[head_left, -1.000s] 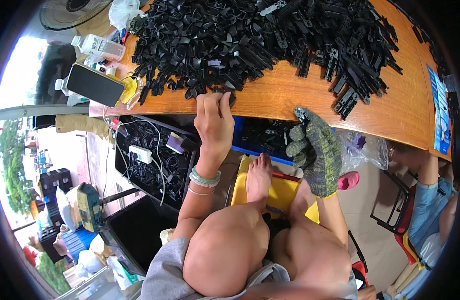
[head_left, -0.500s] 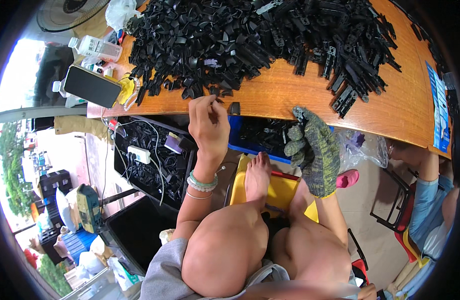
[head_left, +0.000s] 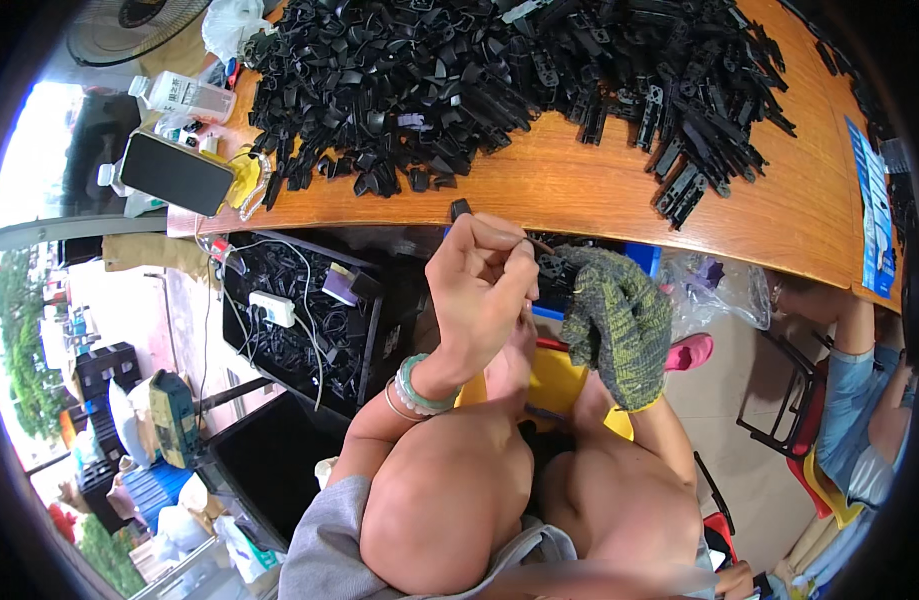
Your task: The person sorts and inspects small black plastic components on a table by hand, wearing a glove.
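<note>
Just off the table's front edge, my bare left hand (head_left: 484, 290) is closed in a pinch; a thin dark piece shows at its fingertips, too small to name. Close beside it, my right hand (head_left: 621, 325), in a dark green-and-yellow knitted glove, has its fingers curled round a small black plastic part (head_left: 551, 266), mostly covered by the glove. One loose black piece (head_left: 461, 208) lies at the table edge above my left hand. Behind it spreads a large heap of black plastic parts (head_left: 379, 100), with longer black strips (head_left: 684, 195) on the right.
Below the wooden table (head_left: 569, 190) sit a blue bin (head_left: 651, 262) and a black crate (head_left: 374, 365) of black parts with a white power strip (head_left: 272, 308). A phone (head_left: 177, 173) and bottle (head_left: 191, 97) are at the left. Another person (head_left: 854, 400) sits at the right.
My left hand has moved from the table edge right and down to meet my right hand. The gloved hand has turned inward, bringing its black part toward the left fingertips.
</note>
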### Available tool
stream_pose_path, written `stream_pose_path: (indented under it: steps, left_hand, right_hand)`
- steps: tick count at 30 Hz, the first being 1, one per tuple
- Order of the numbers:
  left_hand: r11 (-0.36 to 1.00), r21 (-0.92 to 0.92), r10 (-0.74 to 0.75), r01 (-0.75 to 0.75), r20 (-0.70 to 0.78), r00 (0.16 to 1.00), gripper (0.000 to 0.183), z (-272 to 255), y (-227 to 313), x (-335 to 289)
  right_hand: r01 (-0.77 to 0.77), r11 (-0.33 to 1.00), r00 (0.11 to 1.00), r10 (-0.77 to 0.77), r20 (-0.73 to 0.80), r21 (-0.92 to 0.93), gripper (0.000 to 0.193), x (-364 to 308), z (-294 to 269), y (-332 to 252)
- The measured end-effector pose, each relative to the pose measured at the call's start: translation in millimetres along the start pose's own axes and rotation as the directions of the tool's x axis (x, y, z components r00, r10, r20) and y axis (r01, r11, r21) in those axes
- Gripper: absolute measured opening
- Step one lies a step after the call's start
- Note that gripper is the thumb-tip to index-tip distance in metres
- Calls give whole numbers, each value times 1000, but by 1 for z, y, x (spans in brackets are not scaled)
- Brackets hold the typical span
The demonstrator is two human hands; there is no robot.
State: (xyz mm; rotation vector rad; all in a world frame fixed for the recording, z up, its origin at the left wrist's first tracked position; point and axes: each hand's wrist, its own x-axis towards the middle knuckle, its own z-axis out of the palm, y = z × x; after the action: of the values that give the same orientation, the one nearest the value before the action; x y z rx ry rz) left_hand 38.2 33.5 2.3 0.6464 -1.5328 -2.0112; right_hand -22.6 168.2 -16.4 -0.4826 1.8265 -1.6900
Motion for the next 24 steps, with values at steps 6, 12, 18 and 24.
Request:
stream_pose_path:
  steps: [6,12,18,24]
  left_hand:
    - [1000,3,20,-20,-5,1000,14,3,-1,-2]
    - [1000,7,12,-12,-8,1000,15,8,-1,-4]
    - [821,546,145,-168,85,986,39,11,-5,8]
    - [827,511,138,-235,219,966,44,26,-17,8]
  right_hand:
    - [-130,981,988,140,-60,146,24,-5,5,-12]
    - [92,995,994,-95,-61,-47,25,-7,3,-1]
    - [106,968,988,-129,-86,-227,31,-11,-2,14]
    - [358,814,912,-409,-15,-457,35,-12,-5,18]
